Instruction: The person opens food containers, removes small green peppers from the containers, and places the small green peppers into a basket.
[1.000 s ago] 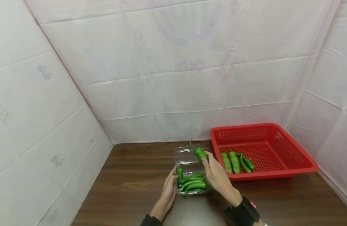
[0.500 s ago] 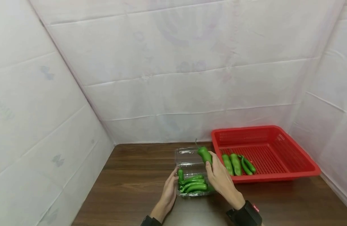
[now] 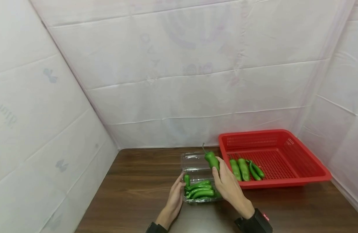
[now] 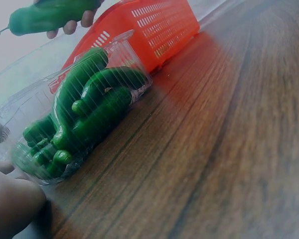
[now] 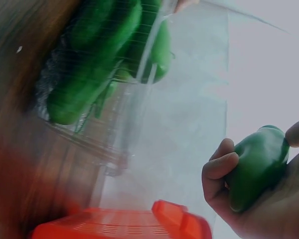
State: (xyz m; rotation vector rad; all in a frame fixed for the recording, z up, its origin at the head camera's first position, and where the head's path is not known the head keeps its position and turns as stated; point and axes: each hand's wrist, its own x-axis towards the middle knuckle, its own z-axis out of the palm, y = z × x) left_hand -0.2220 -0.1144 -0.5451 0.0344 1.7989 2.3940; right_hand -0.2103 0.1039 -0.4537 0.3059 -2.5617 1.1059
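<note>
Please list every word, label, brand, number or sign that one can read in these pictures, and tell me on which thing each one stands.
No text can be read.
White sheet behind the table: faint marks showing through, too faint to read.
Clear box of peppers, red basket, held pepper: no label or print visible.
Band on the right wrist: a small red mark, too small to read.

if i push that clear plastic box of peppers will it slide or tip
The clear box probably slides: it sits low and flat on the smooth wood table. Its thin walls likely flex. The left hand touches its side.
</note>
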